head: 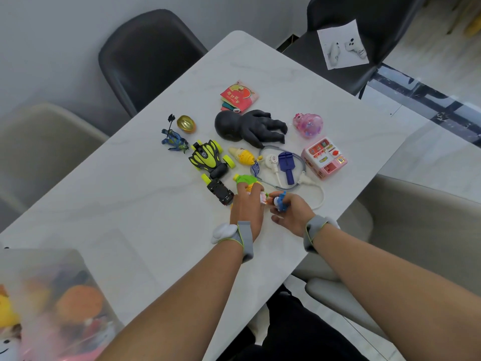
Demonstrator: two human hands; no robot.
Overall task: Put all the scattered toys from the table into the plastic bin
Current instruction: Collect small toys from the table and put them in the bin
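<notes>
The left hand grips a small doll; the right hand pinches a blue toy above the desk.

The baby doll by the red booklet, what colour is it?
The baby doll is matte black all over, seen in the head view.
</notes>
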